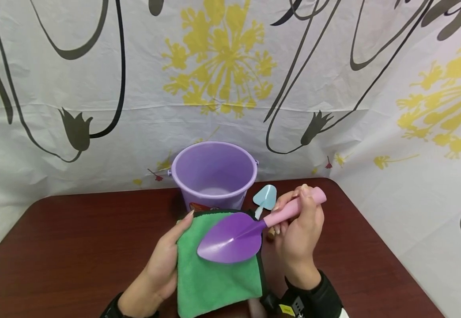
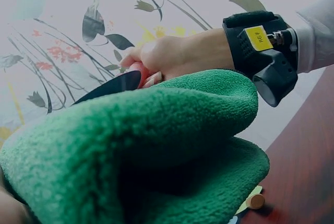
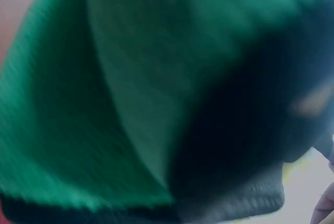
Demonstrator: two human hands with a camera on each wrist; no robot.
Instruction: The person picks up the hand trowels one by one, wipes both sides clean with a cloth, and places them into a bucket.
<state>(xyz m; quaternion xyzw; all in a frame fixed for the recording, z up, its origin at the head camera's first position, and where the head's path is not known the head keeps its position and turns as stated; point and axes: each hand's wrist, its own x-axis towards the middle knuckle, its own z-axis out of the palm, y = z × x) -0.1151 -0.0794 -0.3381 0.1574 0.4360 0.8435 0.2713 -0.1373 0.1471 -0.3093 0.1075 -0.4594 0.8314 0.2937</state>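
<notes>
My left hand grips a folded green cloth with dark edging, its thumb over the left side. Over the cloth lies the purple blade of a toy shovel, its tip pointing left. My right hand holds that shovel by its pink handle. In the left wrist view the cloth bulges in folds and the right hand shows behind it. The right wrist view is filled by the cloth and a dark, blurred shape in front of it. The left fingers beneath the cloth are hidden.
A purple bucket stands at the back of the brown table, just beyond the cloth. Right of it is a small light-blue shovel. A small brown wooden end peeks out by the right hand. A patterned sheet hangs behind.
</notes>
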